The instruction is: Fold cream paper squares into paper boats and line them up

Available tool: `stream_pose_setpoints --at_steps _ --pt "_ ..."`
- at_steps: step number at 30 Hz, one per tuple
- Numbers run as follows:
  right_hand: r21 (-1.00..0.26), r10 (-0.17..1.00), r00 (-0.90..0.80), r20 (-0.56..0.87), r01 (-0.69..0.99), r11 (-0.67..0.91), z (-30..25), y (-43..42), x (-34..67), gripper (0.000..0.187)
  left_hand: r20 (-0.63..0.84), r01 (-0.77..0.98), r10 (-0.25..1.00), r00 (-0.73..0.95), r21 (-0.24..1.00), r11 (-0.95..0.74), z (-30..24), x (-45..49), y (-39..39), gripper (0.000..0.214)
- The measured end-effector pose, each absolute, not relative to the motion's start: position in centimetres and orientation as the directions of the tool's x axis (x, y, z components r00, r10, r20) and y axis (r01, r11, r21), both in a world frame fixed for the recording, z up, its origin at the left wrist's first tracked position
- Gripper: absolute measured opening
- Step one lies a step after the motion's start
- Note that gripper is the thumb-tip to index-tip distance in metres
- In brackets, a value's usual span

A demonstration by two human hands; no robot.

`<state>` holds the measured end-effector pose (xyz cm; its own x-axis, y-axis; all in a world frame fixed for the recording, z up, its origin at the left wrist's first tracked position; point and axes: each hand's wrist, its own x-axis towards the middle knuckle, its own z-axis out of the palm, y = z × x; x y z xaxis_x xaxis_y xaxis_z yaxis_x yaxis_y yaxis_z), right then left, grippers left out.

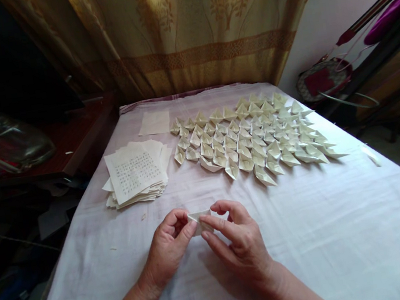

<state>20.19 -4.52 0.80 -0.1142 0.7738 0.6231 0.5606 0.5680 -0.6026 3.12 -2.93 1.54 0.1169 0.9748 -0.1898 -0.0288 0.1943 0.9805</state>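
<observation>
A small folded piece of paper is held between my two hands, just above the white cloth. My left hand pinches its left end between thumb and fingers. On the other side, my right hand has its fingers closed on the right part of the paper, covering some of it. Beyond my hands, to the right, stand many folded paper boats in close rows. A stack of square paper sheets with handwriting on top lies ahead and to the left.
A single blank sheet lies behind the stack. The white cloth covers the table, with tiny paper scraps near the stack. A glass jar lies on a brown desk at left. A patterned curtain hangs behind.
</observation>
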Motion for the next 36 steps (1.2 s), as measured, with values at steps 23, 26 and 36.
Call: stream_pose_setpoints --at_steps 23,26,36 --pt "-0.632 0.819 -0.171 0.548 0.558 0.539 0.3 -4.6 20.0 0.031 -0.008 0.173 0.991 0.132 0.985 -0.015 0.9 2.8 -4.1 0.034" --pt "-0.633 0.819 -0.166 0.549 0.558 0.537 0.3 -4.6 20.0 0.03 0.028 0.269 0.988 0.154 0.961 -0.069 0.7 2.5 -4.1 0.023" --pt "-0.763 0.846 -0.083 0.527 0.393 0.513 0.5 -4.4 20.1 0.027 0.015 0.272 0.994 0.104 0.961 -0.043 0.8 2.7 -3.8 0.024"
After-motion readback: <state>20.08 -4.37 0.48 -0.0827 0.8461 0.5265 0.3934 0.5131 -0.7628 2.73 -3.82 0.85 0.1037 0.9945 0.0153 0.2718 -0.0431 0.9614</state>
